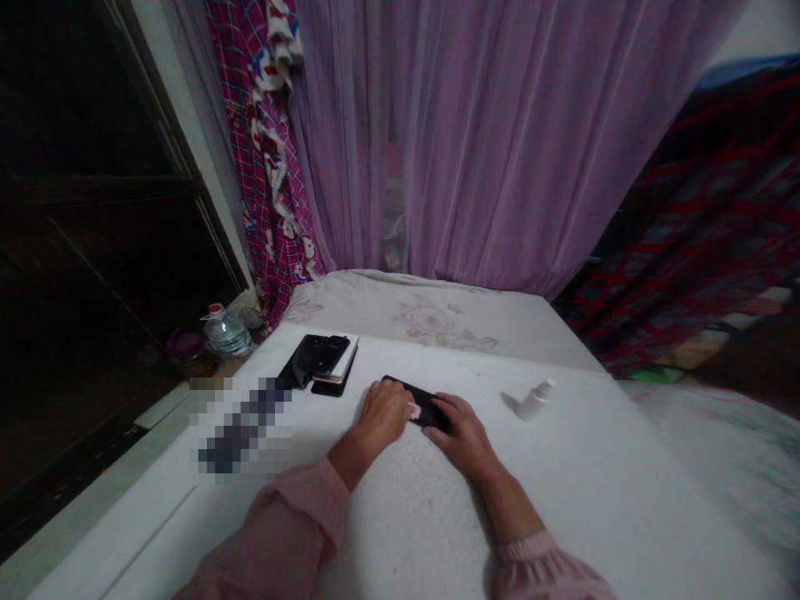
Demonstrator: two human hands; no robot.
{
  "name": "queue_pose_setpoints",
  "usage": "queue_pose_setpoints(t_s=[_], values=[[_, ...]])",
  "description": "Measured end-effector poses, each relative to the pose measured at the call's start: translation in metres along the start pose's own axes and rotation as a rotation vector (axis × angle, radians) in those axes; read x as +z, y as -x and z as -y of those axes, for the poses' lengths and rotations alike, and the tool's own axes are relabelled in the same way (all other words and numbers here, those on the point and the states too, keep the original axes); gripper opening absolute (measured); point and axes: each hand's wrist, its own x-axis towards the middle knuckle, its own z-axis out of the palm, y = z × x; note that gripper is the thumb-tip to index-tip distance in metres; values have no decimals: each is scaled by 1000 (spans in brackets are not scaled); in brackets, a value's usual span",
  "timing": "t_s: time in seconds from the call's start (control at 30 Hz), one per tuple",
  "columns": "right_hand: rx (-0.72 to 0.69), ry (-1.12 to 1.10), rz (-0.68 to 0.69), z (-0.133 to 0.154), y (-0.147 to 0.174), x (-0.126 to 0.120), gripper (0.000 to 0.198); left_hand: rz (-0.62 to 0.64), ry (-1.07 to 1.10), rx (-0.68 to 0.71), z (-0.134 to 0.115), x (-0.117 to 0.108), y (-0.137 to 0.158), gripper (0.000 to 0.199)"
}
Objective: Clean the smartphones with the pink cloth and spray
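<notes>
A black phone (428, 411) lies flat on the white tabletop in front of me. My left hand (386, 412) rests over its left end with the fingers curled. A small pink piece, which looks like cloth (414, 410), pokes out between those fingers and the phone. At the phone's right end, my right hand (467, 435) grips it, thumb on the near edge and fingers on the far edge. A small white bottle (536, 401), a spray bottle by its shape, stands tilted in view to the right of my right hand.
Several phones (329, 357) lie stacked and overlapping at the table's left back. A blurred-out patch (243, 425) covers the left edge. Beyond the table (562, 500) are a floral cloth (418, 321) and purple curtains (500, 150). A water jug (226, 332) stands at left.
</notes>
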Motion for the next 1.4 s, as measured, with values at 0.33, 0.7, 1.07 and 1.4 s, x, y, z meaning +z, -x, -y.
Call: queue_pose_setpoints(t_s=[0.33,0.7,1.07,1.4], values=[[-20,-11,-16,-1,2,2,45,24,-68,-52,7,3,-54,21],[-4,-23,-45,6,3,-1,43,-11,-76,-176,32,5,-52,24],[0,-26,5,12,0,-8,43,-140,-42,-272,64,5,-22,30],[26,-18,4,10,1,-4,43,-157,-62,-338,50,7,14,31]])
